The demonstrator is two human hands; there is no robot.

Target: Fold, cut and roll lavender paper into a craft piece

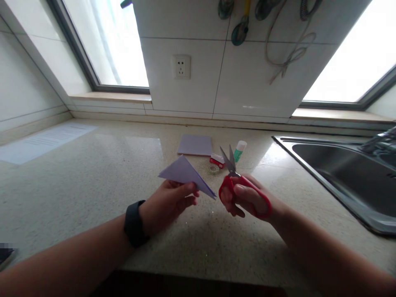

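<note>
Pinched between the thumb and fingers of my left hand (173, 200) is a pale purple piece of folded paper (183, 170), triangular, its peak pointing away from me. My right hand (244, 198) grips a pair of red-handled scissors (229, 161), the thumb and fingers in the loops. The scissor blades are parted and point up and away, to the right of the paper and apart from it. Behind the scissors stands a glue stick (239, 151) with a white cap and green body. A small red and white box (217, 161) and a roll of clear tape (213, 169) lie between the hands, farther back.
A stack of pale purple paper (194, 144) lies toward the back of the speckled countertop (102, 181). A printed sheet (46, 142) is at the far left. To the right is a steel sink (346, 173). The tiled wall has a socket (181, 67) and hanging cords.
</note>
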